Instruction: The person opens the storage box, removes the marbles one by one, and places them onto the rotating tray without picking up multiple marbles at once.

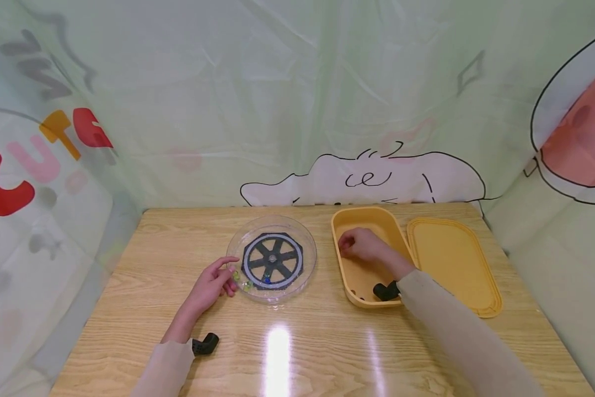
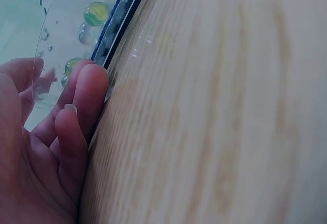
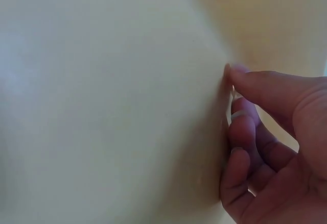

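A clear round dish (image 1: 309, 275) stands on the table, with a dark spoked wheel shape (image 1: 287, 255) showing in its middle. Several glass marbles lie in it, among them a yellow-green marble (image 2: 96, 14) and a blue marble (image 1: 267, 280). At the dish's left edge, my left hand (image 1: 213, 286) holds the rim, its digits on both sides of the see-through wall. My right hand (image 1: 363, 244) reaches inside a yellow bin (image 1: 347, 281). There its thumb and curled fingers (image 3: 242, 132) are at the left inner wall; I cannot tell whether they pinch anything.
A flat yellow lid (image 1: 453, 264) lies right of the bin. Small dark bits (image 1: 353, 291) sit at the bin's near end. A black wrist mount (image 1: 205, 344) sticks out by each sleeve. Printed cloth (image 1: 228, 110) hangs behind the wooden table (image 1: 178, 231).
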Tool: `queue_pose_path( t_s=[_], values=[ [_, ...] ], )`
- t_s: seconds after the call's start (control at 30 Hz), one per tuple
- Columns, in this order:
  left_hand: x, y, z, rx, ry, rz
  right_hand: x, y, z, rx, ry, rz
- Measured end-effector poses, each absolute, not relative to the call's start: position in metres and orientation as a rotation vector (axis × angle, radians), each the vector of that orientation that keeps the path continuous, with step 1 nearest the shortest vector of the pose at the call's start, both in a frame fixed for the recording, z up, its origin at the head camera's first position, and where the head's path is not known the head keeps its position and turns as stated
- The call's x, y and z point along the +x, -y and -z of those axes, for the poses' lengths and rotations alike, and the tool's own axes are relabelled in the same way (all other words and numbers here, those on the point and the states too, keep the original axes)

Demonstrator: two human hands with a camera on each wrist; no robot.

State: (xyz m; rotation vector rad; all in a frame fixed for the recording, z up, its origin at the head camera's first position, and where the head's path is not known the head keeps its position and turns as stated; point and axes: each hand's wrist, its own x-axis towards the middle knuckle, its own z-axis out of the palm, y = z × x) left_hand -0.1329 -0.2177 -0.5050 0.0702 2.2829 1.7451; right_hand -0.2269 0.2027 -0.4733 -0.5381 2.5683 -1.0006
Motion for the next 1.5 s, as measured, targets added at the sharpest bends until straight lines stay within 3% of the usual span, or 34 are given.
queue_pose_path(
  t_s=[0.87, 1.17, 1.5],
  values=[
    [-0.137, 0.219, 0.514, 0.100, -2.304, -1.749, -0.236, -0.218, 0.449, -0.451, -2.628, 1.105],
    [-0.125, 0.212, 0.482, 0.104, -2.286, -1.744, -0.220, -0.198, 0.425, -0.525, -2.689, 1.131],
    [-0.124, 0.212, 0.482, 0.105, -2.282, -1.740, -0.203, -0.160, 0.421, -0.629, -2.596, 1.179]
  ],
)
